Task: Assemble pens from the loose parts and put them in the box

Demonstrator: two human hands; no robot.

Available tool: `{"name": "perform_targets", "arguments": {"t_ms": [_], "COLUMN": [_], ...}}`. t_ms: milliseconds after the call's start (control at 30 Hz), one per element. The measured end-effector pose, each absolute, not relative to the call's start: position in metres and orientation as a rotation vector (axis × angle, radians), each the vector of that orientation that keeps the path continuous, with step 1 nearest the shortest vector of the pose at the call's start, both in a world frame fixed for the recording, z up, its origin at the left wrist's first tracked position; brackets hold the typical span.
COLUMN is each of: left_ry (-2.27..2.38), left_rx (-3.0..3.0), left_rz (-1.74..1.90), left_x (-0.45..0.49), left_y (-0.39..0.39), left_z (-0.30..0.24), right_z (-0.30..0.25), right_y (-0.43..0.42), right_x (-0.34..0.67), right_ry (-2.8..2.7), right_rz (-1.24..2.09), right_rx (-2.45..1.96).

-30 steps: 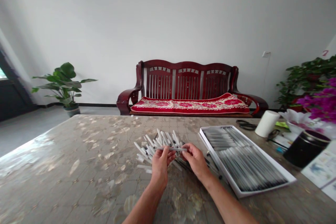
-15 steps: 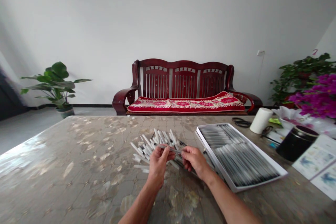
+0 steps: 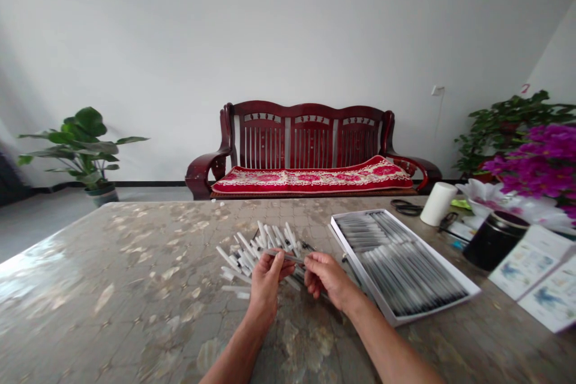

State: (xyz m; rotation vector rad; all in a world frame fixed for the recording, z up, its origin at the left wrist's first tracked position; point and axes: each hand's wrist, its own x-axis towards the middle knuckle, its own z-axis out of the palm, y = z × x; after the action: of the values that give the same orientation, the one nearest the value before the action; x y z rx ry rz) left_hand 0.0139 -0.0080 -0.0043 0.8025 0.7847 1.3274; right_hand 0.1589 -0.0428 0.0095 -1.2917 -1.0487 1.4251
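Note:
Between my two hands a slim grey pen (image 3: pixel 288 257) lies almost level above the table. My left hand (image 3: pixel 266 279) is closed round its left part, thumb on top. At the pen's right end my right hand (image 3: pixel 327 276) is closed in a pinch; the fingertips partly hide that end. Just behind my hands is a loose heap of whitish pen barrels or caps (image 3: pixel 245 246), partly covered by my fingers. To the right stands a shallow white box (image 3: pixel 393 319) with rows of grey translucent pens (image 3: pixel 409 273) in it.
Right of the box are black scissors (image 3: pixel 406 207), a white roll (image 3: pixel 438 204), a black canister (image 3: pixel 495 240) and a printed card (image 3: pixel 524 264). The patterned table (image 3: pixel 148 306) reaches toward a red wooden bench (image 3: pixel 310 132). Purple flowers (image 3: pixel 535 156) stand at far right.
The whole view has shifted slightly, so things sit a little further left. My hands keep hold of the pen in nearly the same pose.

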Motion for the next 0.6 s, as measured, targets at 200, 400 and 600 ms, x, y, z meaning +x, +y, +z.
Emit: {"name": "perform_targets", "arguments": {"t_ms": [200,400,600], "left_ry": [0.771,0.767,0.759], "left_rx": [0.773,0.784,0.807], "left_rz": [1.341,1.33,1.322], "left_x": [0.015,0.015,0.014], "left_y": [-0.01,-0.009,-0.008], "left_z": [-0.005,-0.007,-0.006], "right_z": [0.007,-0.004,-0.001], "right_y": [-0.04,-0.034,-0.036], "right_x": [0.155,0.159,0.152], "right_ry": [-1.068,-1.354,-1.134], "right_rz": [1.34,0.939,1.234], "right_rx": [-1.34,-1.464,-1.407]}}
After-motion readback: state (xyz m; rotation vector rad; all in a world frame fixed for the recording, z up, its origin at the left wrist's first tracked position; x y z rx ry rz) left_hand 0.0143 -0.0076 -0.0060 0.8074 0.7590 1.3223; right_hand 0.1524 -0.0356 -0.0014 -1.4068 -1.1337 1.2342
